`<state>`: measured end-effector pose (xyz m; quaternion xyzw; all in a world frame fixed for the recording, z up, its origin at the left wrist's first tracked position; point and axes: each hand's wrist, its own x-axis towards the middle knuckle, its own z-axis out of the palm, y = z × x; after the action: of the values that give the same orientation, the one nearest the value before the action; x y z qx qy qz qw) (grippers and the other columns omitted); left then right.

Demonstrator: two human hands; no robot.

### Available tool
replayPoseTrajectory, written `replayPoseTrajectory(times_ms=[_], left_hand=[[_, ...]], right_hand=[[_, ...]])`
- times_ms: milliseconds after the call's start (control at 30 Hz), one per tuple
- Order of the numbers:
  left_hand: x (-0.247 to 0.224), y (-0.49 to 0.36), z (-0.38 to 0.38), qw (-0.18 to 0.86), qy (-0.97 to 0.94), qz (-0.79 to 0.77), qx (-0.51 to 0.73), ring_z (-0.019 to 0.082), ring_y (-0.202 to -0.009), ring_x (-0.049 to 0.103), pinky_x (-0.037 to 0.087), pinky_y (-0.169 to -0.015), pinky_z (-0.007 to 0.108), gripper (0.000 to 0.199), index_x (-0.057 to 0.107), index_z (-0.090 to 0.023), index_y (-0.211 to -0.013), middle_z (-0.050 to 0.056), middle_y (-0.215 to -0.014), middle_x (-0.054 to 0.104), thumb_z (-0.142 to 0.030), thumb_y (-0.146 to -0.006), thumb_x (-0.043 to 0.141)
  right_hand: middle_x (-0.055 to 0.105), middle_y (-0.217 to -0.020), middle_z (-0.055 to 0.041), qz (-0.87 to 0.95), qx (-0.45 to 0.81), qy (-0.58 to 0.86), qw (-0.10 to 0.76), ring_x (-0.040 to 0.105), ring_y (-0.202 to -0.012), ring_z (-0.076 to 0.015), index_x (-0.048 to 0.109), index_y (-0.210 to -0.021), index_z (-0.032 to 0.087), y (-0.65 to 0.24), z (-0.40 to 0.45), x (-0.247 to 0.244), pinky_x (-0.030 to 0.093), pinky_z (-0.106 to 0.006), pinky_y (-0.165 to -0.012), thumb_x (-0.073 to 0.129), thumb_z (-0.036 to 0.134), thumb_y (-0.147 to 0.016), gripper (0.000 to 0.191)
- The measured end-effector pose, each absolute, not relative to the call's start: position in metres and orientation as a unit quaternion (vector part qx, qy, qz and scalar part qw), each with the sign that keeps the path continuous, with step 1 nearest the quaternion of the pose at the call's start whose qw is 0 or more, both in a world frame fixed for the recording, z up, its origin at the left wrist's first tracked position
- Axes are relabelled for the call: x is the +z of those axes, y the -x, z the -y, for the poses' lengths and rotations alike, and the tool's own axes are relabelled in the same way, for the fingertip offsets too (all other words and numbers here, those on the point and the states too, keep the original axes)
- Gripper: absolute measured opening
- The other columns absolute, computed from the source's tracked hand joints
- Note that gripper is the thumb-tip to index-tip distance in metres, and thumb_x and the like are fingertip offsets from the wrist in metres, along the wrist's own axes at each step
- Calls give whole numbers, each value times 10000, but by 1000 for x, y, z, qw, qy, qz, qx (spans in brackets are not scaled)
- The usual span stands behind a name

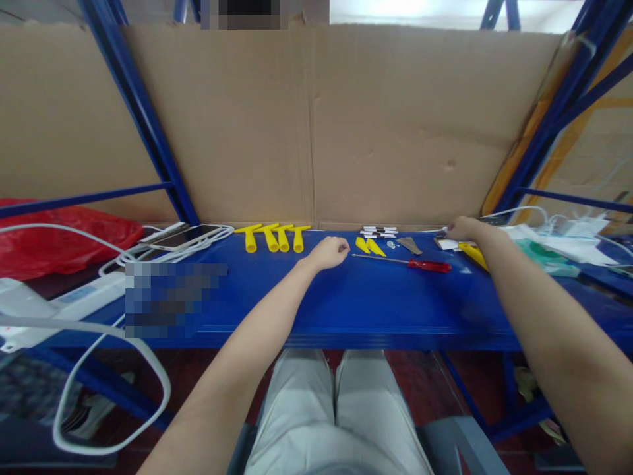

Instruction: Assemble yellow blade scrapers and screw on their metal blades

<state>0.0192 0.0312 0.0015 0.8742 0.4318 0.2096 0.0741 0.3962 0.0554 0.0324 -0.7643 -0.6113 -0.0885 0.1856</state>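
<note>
My left hand point(330, 253) rests on the blue table in a loose fist, with nothing showing in it. To its left, several yellow T-shaped plastic pieces point(271, 239) stand in a row. Just right of the fist lies a screwdriver point(395, 260) with a red handle. Behind that are two yellow wedge-shaped pieces point(370, 247), small shiny parts point(391, 244), a grey metal blade point(409, 245) and black-and-white strips point(379, 231). My right hand point(465, 228) reaches to the back right, above a white item point(447, 244) and beside a yellow piece point(473, 253); its fingertips are hidden.
A cardboard sheet point(311, 125) walls off the back between blue frame posts point(143, 119). Left are a red bag point(64, 237), white cables point(198, 241) and a power strip point(91, 297). Right are white and green plastic wrappings point(548, 254). The blue table's point(356, 310) front edge runs above my knees.
</note>
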Motion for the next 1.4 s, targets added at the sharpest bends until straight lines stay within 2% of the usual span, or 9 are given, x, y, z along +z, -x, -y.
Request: replayPoseTrajectory(times_ms=[67, 167, 233, 433, 633, 767, 1067, 1267, 1400], left_hand=[[2, -19, -32, 39, -872, -436, 220, 177, -858, 649, 487, -815, 271, 226, 689, -151, -911, 65, -892, 703, -134, -797, 494], [4, -15, -33, -24, -834, -490, 251, 212, -1049, 589, 455, -911, 311, 243, 677, -166, -968, 86, -1076, 658, -165, -808, 494], [8, -9, -33, -57, -784, -561, 259, 244, -1130, 541, 433, -953, 362, 276, 650, -166, -1038, 110, -1165, 613, -192, -822, 481], [7, 17, -41, -59, -644, -728, 227, 327, -1207, 480, 416, -953, 470, 439, 534, -128, -1230, 190, -1268, 550, -251, -808, 516], [7, 27, -48, -17, -650, -739, 178, 285, -1133, 562, 459, -915, 385, 394, 590, -136, -1174, 166, -1187, 620, -180, -789, 518], [11, 19, -44, -8, -680, -711, 175, 261, -1136, 566, 460, -910, 330, 444, 551, -143, -1226, 143, -1209, 617, -207, -787, 533], [19, 10, -34, 23, -754, -650, 88, 274, -1127, 574, 476, -868, 313, 518, 544, -168, -1229, 138, -1243, 601, -239, -718, 586], [34, 13, -21, 98, -761, -641, 12, 247, -875, 675, 523, -697, 292, 527, 550, -153, -1230, 158, -1162, 644, -224, -708, 561], [39, 19, -15, 144, -775, -615, -20, 252, -819, 681, 526, -659, 307, 565, 545, -152, -1243, 155, -1110, 667, -234, -683, 550]], right_hand=[[687, -867, -224, 609, -67, 775, 153, 642, -833, -284, 680, -727, 94, -373, -46, 35, 458, -345, -709, 626, 135, -658, 97], [686, -994, -184, 565, -115, 772, 267, 647, -910, -274, 685, -926, 123, -344, -32, 25, 482, -340, -769, 520, 187, -762, 241], [701, -948, -145, 559, -126, 756, 317, 654, -902, -262, 683, -951, 149, -334, -27, 12, 497, -340, -784, 513, 195, -766, 255], [719, -896, -86, 656, -102, 663, 344, 665, -828, -213, 688, -910, 163, -340, -27, -9, 513, -321, -790, 534, 216, -749, 229], [721, -899, -88, 652, -78, 665, 355, 667, -826, -203, 693, -907, 150, -341, -26, -8, 513, -315, -810, 540, 193, -740, 230], [720, -902, -89, 655, -70, 664, 353, 665, -830, -204, 693, -920, 146, -336, -24, -6, 513, -321, -806, 539, 202, -750, 236], [720, -876, -80, 667, -61, 652, 355, 660, -801, -198, 700, -900, 157, -335, -24, -6, 515, -313, -780, 544, 210, -742, 228], [720, -873, -78, 672, -44, 653, 347, 657, -786, -192, 706, -890, 151, -334, -23, -4, 516, -303, -763, 542, 199, -735, 230], [719, -872, -82, 667, -37, 661, 341, 657, -788, -195, 708, -896, 142, -332, -22, -4, 515, -305, -765, 548, 205, -739, 233]])
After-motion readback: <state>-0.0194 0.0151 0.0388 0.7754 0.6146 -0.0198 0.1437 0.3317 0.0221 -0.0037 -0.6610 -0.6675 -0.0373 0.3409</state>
